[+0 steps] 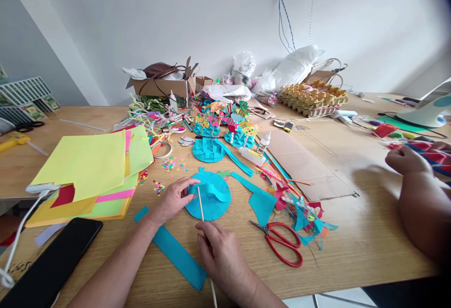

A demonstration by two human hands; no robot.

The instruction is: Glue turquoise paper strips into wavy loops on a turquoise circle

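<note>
A round blue disc lies on the table in front of me, with a blue paper strip curving up across it. My left hand is at the disc's left edge, finger and thumb pinched on the strip's left end. My right hand grips a thin wooden stick, its tip against the strip near my left fingertips. A loose blue strip lies under my left forearm. Red-handled scissors rest to the right, beside a cut blue piece.
Coloured paper sheets and a black phone lie left. Beyond the disc are another blue disc, glue bottles and decorated pieces. Cardboard and paper scraps lie right. Another person's hand is at far right.
</note>
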